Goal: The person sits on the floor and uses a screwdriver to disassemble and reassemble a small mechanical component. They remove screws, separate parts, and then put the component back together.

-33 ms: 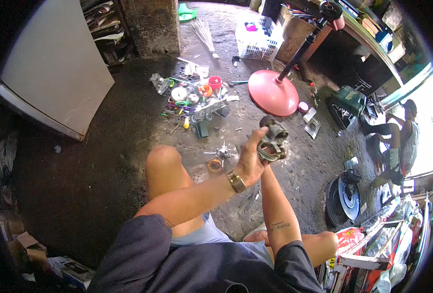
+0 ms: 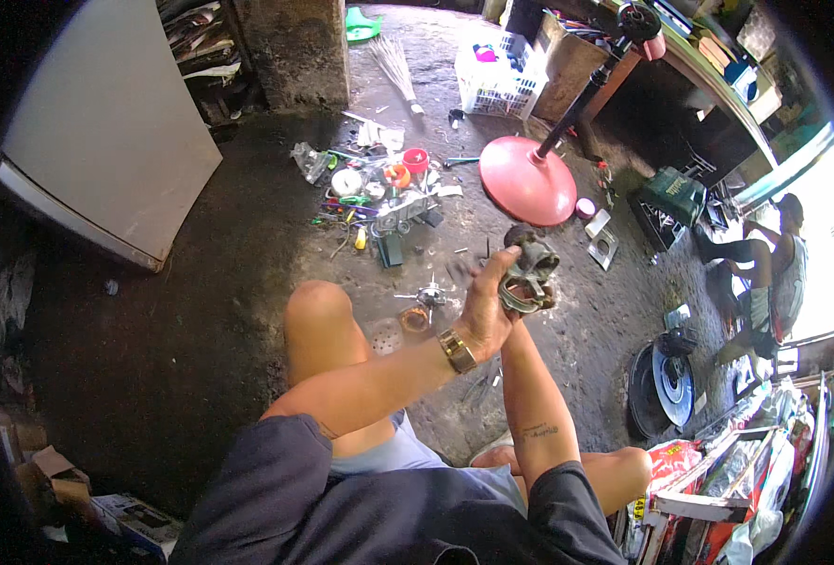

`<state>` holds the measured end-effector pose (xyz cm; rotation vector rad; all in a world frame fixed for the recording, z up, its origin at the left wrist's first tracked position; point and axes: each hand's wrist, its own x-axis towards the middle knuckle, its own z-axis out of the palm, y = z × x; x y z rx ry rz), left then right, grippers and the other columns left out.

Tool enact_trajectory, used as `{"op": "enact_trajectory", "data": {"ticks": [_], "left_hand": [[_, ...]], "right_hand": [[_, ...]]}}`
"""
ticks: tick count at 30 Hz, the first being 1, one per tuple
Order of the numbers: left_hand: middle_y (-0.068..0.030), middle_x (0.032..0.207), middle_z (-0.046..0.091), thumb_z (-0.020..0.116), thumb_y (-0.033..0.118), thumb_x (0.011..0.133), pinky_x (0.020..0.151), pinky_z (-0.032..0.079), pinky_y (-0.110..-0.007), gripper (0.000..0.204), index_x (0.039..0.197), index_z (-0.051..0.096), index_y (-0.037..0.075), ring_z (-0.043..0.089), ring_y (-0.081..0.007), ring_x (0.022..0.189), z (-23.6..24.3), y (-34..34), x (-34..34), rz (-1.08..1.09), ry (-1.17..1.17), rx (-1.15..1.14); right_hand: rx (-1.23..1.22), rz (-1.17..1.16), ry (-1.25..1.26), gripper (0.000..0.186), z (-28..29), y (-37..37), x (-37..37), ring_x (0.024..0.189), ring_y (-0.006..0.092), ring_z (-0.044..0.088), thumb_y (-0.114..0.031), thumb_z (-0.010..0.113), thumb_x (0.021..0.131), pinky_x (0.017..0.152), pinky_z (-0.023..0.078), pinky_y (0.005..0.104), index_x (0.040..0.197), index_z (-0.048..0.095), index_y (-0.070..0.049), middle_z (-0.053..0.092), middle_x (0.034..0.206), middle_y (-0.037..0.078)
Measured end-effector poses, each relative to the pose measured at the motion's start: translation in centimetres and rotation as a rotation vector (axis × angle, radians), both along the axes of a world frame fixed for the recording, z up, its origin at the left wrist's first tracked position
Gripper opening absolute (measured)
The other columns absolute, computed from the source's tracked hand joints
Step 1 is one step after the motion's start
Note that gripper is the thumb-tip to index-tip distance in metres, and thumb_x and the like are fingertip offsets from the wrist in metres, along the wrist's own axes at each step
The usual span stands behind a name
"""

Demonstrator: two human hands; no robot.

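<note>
My left hand point(image 2: 486, 315), with a gold watch at its wrist, is closed around a grey metal motor housing point(image 2: 528, 273). The housing has rounded openings and a coppery patch inside. My right forearm point(image 2: 535, 395) reaches up to the same spot, but its hand is mostly hidden behind the left hand and the housing, so its fingers cannot be made out. On the floor just beyond my knees lie a spindly metal part point(image 2: 431, 295), a copper-coloured ring point(image 2: 414, 319) and a pale perforated disc point(image 2: 385, 336).
Small tools and parts point(image 2: 379, 193) are heaped ahead. Behind them stand a white basket point(image 2: 502, 94) and a pink round base point(image 2: 527, 184) with a black pole. A green toolbox point(image 2: 671, 196), black discs point(image 2: 660, 386) and another person point(image 2: 784, 273) are at right; a white cabinet point(image 2: 106, 122) is left.
The motor housing has turned slightly in my grip. A blurred shape now shows just left of my left hand. Both arms stay nearly in place.
</note>
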<state>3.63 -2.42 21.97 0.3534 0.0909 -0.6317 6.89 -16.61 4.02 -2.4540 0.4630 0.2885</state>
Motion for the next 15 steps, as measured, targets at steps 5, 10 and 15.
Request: {"op": "enact_trajectory", "data": {"ticks": [5,10,15], "left_hand": [[-0.0001,0.101,0.068,0.066,0.032,0.096,0.080,0.057,-0.031,0.032,0.119,0.063,0.010,0.068,-0.0145,0.087,1.3,0.4,0.5,0.038,0.014,-0.014],[-0.0029,0.104,0.066,0.072,0.028,0.093,0.078,0.055,-0.029,0.037,0.121,0.060,0.007,0.065,-0.0128,0.088,-0.8,1.1,1.0,-0.001,-0.058,0.077],[-0.0091,0.123,0.058,0.077,0.026,0.090,0.102,0.047,-0.033,0.075,0.149,0.034,0.013,0.061,-0.0179,0.109,-1.3,1.7,-0.5,0.162,-0.674,0.658]], "right_hand": [[0.269,-0.082,-0.270,0.033,3.3,1.5,4.7,0.068,0.0231,0.066,-0.022,0.072,0.089,0.060,0.051,0.0353,0.116,0.068,-0.005,0.071,0.085,0.012],[0.707,-0.243,-0.370,0.028,0.9,0.8,-2.6,0.055,0.0163,0.060,-0.018,0.069,0.094,0.046,0.048,0.0310,0.119,0.065,-0.005,0.069,0.083,0.007],[1.004,-0.720,-0.223,0.038,2.6,-2.0,-10.7,0.044,0.0171,0.058,-0.026,0.073,0.092,0.036,0.043,0.0277,0.122,0.066,-0.004,0.070,0.081,0.010]]}}
